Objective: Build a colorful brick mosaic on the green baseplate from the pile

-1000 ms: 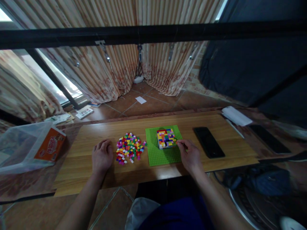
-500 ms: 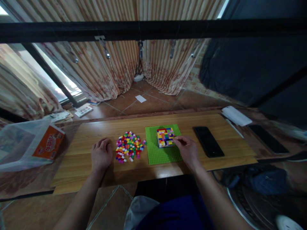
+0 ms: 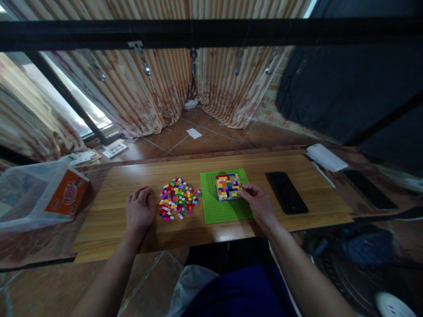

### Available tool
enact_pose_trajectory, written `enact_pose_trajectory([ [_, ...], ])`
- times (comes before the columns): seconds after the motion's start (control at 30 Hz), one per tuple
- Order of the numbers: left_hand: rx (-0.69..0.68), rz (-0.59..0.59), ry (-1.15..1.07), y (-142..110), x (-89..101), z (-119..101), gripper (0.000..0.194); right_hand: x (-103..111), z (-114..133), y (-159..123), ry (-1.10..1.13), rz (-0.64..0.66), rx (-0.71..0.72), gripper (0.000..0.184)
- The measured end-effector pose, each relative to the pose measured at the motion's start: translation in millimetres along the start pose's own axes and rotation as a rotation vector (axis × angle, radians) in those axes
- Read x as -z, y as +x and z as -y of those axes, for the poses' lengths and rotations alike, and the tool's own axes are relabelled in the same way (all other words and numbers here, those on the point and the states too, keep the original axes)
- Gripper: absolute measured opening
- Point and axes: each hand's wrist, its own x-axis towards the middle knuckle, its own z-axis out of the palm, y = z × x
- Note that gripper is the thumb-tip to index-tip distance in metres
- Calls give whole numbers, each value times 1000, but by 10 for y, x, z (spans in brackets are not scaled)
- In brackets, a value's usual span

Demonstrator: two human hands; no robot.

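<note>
A green baseplate (image 3: 224, 210) lies on the wooden table (image 3: 211, 229) with a square block of many-coloured small bricks (image 3: 228, 186) built on its far half. My right hand (image 3: 259, 203) rests at the block's right edge, fingers pinched against it; whether they hold a brick is hidden. A loose pile of coloured small bricks (image 3: 177, 198) lies left of the plate. My left hand (image 3: 140, 211) rests on the table just left of the pile, fingers loosely curled, holding nothing.
A black phone (image 3: 287, 193) lies right of the plate. White papers (image 3: 325, 158) and another dark phone (image 3: 369, 189) sit at the far right. A clear plastic bag with an orange box (image 3: 68, 193) lies at the left. A black bar (image 3: 211, 33) crosses overhead.
My right hand has moved from the block's near right corner up along its right edge. The left hand stays where it was.
</note>
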Motion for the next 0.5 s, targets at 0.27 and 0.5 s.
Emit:
enact_pose_trajectory([
  [0.27,12,4,1,4,3,-15,31,40,46,-84,39,-13,11,40],
  [0.5,32,16,-18,1,36,-67,30,27,195,-327,-51,-152,140,36],
])
